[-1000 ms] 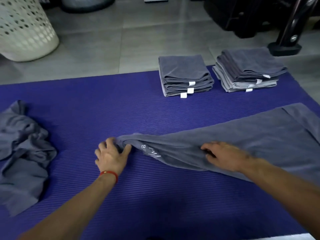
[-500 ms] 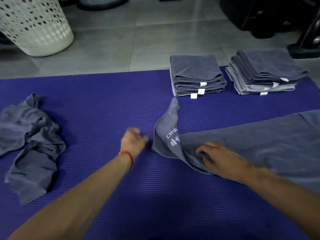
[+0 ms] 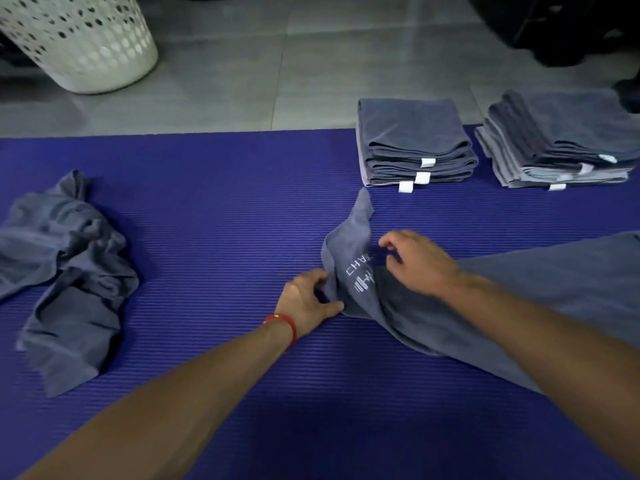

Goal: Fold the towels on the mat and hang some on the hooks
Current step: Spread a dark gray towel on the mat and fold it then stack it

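The left hand (image 3: pixel 308 299), a red band (image 3: pixel 282 323) at its wrist, pinches the near edge of the grey towel (image 3: pixel 519 292) between thumb and curled fingers, low against the blue mat (image 3: pixel 225 237). Just beyond it the right hand (image 3: pixel 419 263) rests on the same towel beside its white lettering, fingers loosely bent; I cannot tell whether they grip cloth. The towel's long axis stretches rightward from the hands, its upturned corner pointing away. Well left of the left hand lies a crumpled towel (image 3: pixel 65 271). Beyond the right hand sit two folded stacks (image 3: pixel 414 140) (image 3: pixel 561 140); far left, a white laundry basket (image 3: pixel 83 39).
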